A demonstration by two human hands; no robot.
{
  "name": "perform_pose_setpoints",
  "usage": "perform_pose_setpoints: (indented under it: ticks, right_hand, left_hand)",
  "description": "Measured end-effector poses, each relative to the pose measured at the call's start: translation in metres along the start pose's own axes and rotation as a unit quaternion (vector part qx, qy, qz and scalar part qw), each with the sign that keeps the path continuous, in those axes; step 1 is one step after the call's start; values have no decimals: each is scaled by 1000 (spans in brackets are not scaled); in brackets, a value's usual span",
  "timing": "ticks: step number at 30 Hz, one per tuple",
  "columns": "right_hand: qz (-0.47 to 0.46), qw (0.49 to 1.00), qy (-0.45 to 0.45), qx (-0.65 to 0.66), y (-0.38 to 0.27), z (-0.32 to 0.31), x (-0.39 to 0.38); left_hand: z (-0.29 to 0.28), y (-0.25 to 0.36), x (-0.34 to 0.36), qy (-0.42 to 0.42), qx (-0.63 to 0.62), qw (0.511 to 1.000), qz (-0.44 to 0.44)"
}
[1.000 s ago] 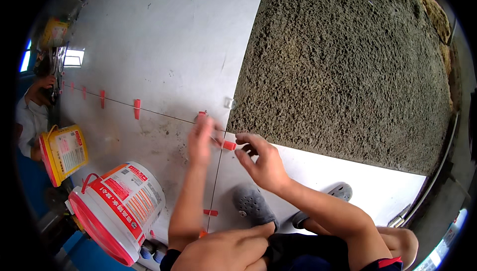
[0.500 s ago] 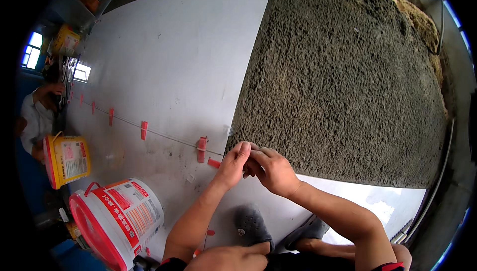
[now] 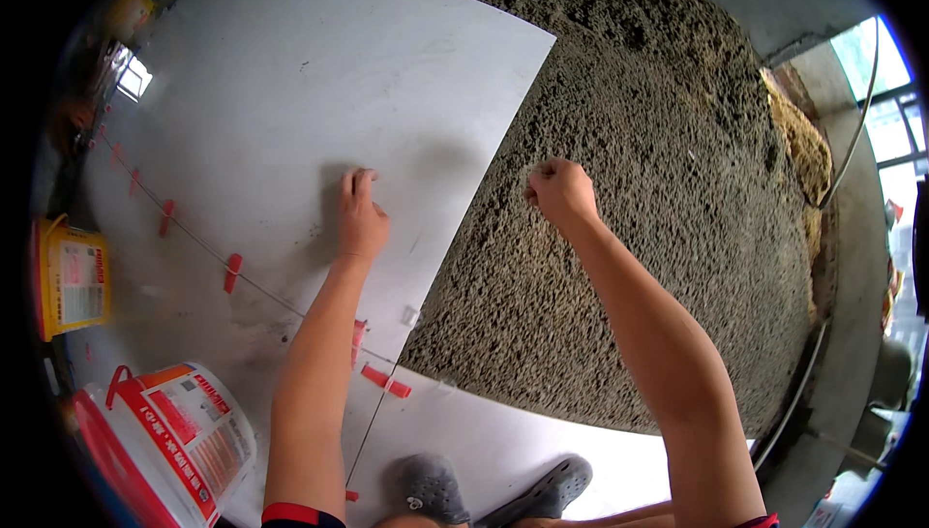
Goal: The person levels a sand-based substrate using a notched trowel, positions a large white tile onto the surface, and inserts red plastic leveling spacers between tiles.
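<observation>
Over a large white tile (image 3: pixel 416 73) is my left hand (image 3: pixel 363 218), its fingers bent and a little apart from the thumb. Nothing shows in it, and its shadow falls on the tile. My right hand (image 3: pixel 566 194) hangs over the rough grey mortar bed (image 3: pixel 629 180), right of the tile's edge. Its fingers are closed in a pinch; whatever is between them is too small to make out. Red wedges (image 3: pixel 233 273) stand along the tile's near joint. Where the joints meet lies another red wedge (image 3: pixel 385 381), with a small pale clip (image 3: pixel 410 316) at the tile's corner.
A white bucket with a red lid (image 3: pixel 184 431) stands at the near left, a yellow bucket (image 3: pixel 82 276) beyond it. My grey clogs (image 3: pixel 433 487) rest on the nearer tiles. Along the right wall runs a pipe (image 3: pixel 798 392); sand (image 3: pixel 798 136) lies at the far right.
My hands, together above the tile corner before, have parted and reached forward: the left over the white tile, the right over the mortar. The view has shifted as well.
</observation>
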State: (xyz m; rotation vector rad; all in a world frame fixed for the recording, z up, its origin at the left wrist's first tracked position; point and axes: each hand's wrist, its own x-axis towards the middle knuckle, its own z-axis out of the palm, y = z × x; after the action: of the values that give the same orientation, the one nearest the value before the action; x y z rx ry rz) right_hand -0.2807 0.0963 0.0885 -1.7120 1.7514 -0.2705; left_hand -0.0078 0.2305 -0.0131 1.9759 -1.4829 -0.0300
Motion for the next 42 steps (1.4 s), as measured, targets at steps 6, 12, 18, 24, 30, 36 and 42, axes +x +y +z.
perform_pose_setpoints:
  ticks: [6, 12, 18, 24, 30, 36, 42]
  right_hand:
    - [-35, 943, -117, -310, -34, 29, 70]
    - [-57, 908, -176, -376, -45, 51, 90]
    - [247, 959, -130, 47, -57, 51, 80]
    - [198, 976, -80, 49, -43, 57, 70]
    - [215, 967, -39, 128, -56, 62, 62]
    - [141, 987, 15, 79, -13, 89, 82]
    - [158, 986, 37, 30, -27, 89, 82]
  left_hand:
    - [19, 6, 28, -10, -3, 1000, -9]
    - [18, 8, 51, -41, -4, 999, -21]
    - [16, 4, 55, -35, -14, 999, -34]
    - [22, 5, 56, -25, -18, 999, -38]
    - [26, 3, 52, -22, -28, 998, -54]
    - [31, 3, 52, -13, -15, 999, -30]
    - [29, 2, 52, -16, -17, 999, -32]
